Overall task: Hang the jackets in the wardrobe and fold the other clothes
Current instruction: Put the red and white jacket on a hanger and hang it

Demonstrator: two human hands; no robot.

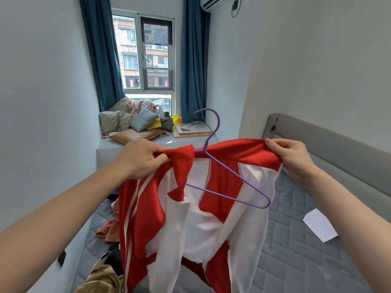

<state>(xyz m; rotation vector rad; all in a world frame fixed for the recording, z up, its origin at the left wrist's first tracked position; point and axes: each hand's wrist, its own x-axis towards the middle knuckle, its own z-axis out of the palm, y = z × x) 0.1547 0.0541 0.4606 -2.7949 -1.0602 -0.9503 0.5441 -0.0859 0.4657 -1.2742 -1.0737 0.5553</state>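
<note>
Both hands, left hand (141, 158) and right hand (289, 154), pinch the red-and-white jacket (190, 208) over the bed (296, 250), purple hanger (220, 166) only half in, not hung yet; clothes pile (108, 229) unfolded, most work left.

A red and white jacket (190, 208) hangs open in the air above the bed, its inside facing the camera: white lining in the middle, red panels around it, and two white stripes running down the red sleeve on the left. Its red collar edge is stretched out along the top. A purple wire hanger (227, 178) sits inside the jacket, tilted, its hook rising above the collar and its right shoulder end lying bare against the lining. More clothes (110, 229) lie crumpled on the bed's left edge: a pinkish-brown piece, something dark, and a tan garment (99, 278) lower down.
</note>
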